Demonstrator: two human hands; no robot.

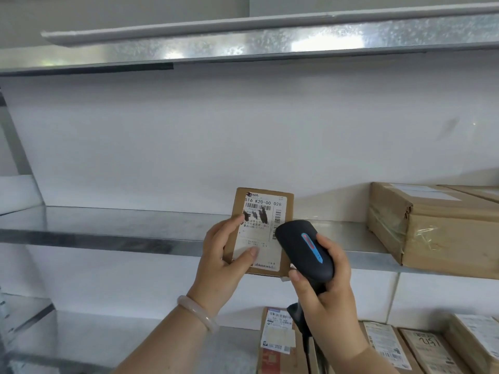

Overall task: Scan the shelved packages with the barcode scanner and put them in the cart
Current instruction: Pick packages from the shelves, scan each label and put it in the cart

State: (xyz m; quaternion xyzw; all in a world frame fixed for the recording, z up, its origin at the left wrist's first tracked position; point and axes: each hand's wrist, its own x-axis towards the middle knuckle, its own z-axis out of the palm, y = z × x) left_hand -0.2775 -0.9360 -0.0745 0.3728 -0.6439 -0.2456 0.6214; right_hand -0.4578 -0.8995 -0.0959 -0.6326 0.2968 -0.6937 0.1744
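Note:
My left hand (224, 255) grips a small brown cardboard package (263, 201) upright in front of the middle shelf, its white shipping label with barcode facing me. My right hand (328, 290) holds a black barcode scanner (305, 249) with a blue strip on top. The scanner's head points at the label's right side and covers part of it. The cart is out of view.
A large taped brown box (437, 228) sits on the metal middle shelf (108, 230) at the right. Several labelled packages (278, 338) lie on the lower shelf (232, 346) beneath my hands. The upper shelf (243, 41) runs overhead. A white wall stands behind.

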